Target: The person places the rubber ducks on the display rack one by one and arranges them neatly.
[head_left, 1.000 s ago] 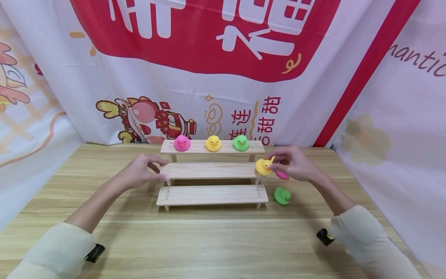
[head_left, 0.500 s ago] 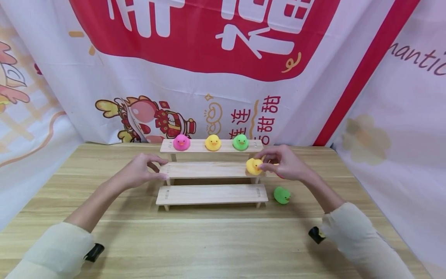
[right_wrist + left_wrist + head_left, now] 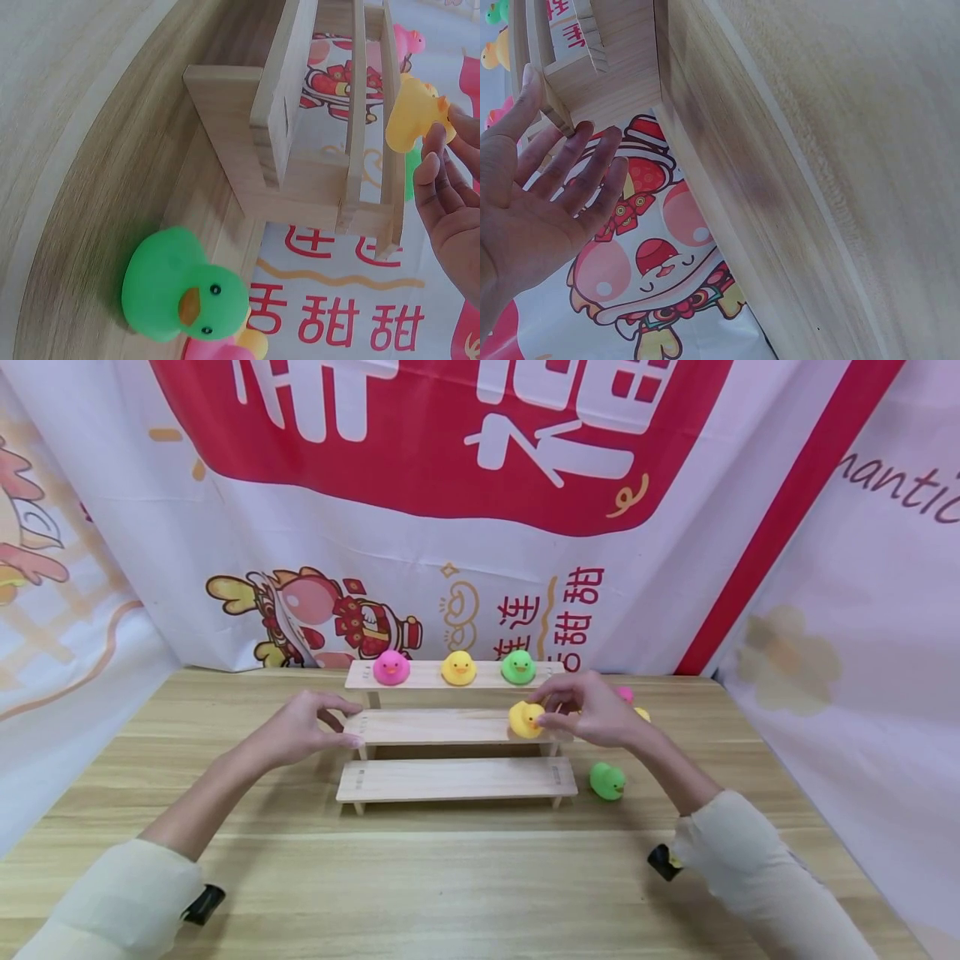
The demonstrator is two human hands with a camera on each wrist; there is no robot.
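Note:
A three-tier wooden display stand (image 3: 435, 727) stands on the table. My left hand (image 3: 311, 729) pinches the left end of its middle tier, thumb on top and fingertips at the underside in the left wrist view. With thumb and fingers, my right hand (image 3: 592, 708) holds a yellow rubber duck (image 3: 524, 720) at the right part of the middle tier; whether the duck touches the board I cannot tell. Along the top tier sit a pink duck (image 3: 392, 668), another yellow duck (image 3: 459, 668) and a green duck (image 3: 518, 667).
Right of the stand, a second green duck (image 3: 607, 782) lies on the wooden table (image 3: 450, 885). Behind my right hand, a pink duck (image 3: 625, 694) and a yellow duck (image 3: 642, 714) are partly hidden. A printed cloth (image 3: 420, 543) hangs behind the table.
My right hand has carried the yellow duck leftward, from the right end of the middle tier further in along it. The left hand stays at the stand's left end.

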